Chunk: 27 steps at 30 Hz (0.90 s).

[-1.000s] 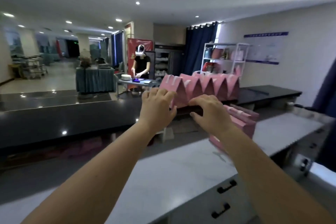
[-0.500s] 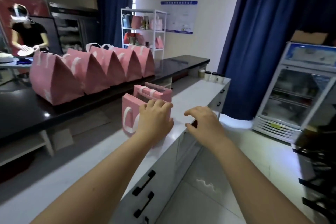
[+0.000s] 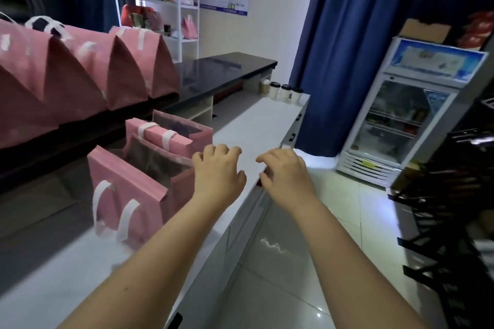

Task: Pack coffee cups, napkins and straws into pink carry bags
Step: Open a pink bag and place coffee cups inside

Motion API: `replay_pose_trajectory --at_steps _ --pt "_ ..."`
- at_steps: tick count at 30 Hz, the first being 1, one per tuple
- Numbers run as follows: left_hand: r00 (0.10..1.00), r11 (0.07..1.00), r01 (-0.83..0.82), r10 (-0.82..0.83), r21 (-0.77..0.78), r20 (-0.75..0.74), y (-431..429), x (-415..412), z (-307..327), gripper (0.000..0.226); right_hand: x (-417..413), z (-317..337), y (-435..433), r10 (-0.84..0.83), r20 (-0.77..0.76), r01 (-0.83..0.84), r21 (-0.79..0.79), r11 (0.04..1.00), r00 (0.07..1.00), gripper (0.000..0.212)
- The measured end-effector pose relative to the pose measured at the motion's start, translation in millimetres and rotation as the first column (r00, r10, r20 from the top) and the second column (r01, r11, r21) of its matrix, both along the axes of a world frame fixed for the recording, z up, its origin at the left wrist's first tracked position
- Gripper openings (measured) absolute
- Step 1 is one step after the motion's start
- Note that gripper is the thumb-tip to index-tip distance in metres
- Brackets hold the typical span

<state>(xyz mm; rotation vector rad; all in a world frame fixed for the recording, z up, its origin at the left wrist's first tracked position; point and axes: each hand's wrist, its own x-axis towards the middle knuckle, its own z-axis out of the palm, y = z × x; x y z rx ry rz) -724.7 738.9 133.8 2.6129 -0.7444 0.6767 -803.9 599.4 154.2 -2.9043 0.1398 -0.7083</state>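
Bags [image 3: 128,184] are standing open on the worktop [image 3: 256,125], with cups [image 3: 285,92] waiting at its far end. Left hand [image 3: 216,176] and right hand [image 3: 286,173] are hovering just right of the bags, fingers loosely curled, gripping nothing. Fetching looks next, and that means reaching far for a cup.

White counter [image 3: 256,125]: pink bags [image 3: 128,189], cups [image 3: 285,92].

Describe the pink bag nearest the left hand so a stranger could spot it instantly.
Find the white counter at lower left, in front of the black counter with its row of closed, peaked pink bags. On the white one, the nearest pink bag stands beside the left hand. Only it shows two white handles hanging down its front, below an open mouth.
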Motion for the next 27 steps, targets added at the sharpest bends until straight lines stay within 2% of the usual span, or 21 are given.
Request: replay_pose_trajectory --at_steps 3,7,11,15,21,27 --pt "0.998 0.999 -0.045 0.045 0.009 -0.052 -31 34 -8 0.038 36 -14 -30 -0.05 -0.045 0.05 -0.005 0.999 0.998 0.032" --pt "0.984 0.992 -0.128 0.127 0.001 -0.123 -60 69 -18 0.039 82 -32 -59 -0.037 -0.06 0.042 0.09 0.995 0.998 0.032" --pt "0.958 0.969 -0.248 0.243 -0.018 -0.151 -77 102 -30 0.042 138 -52 -72 0.097 -0.026 -0.091 0.183 0.979 0.995 0.031" --pt "0.896 0.905 -0.422 0.407 -0.057 -0.177 -87 145 -40 0.046 204 -66 -88 0.26 -0.04 -0.25 0.175 0.952 0.965 0.032" --pt "0.738 0.735 -0.668 0.632 -0.121 -0.235 -106 193 -47 0.037 294 -72 -120 0.547 -0.095 -0.529 0.161 0.833 0.832 0.031" --pt "0.565 0.542 -0.825 0.791 -0.159 -0.237 -116 199 -57 0.042 353 -73 -125 0.768 -0.099 -0.738 0.224 0.636 0.632 0.029"
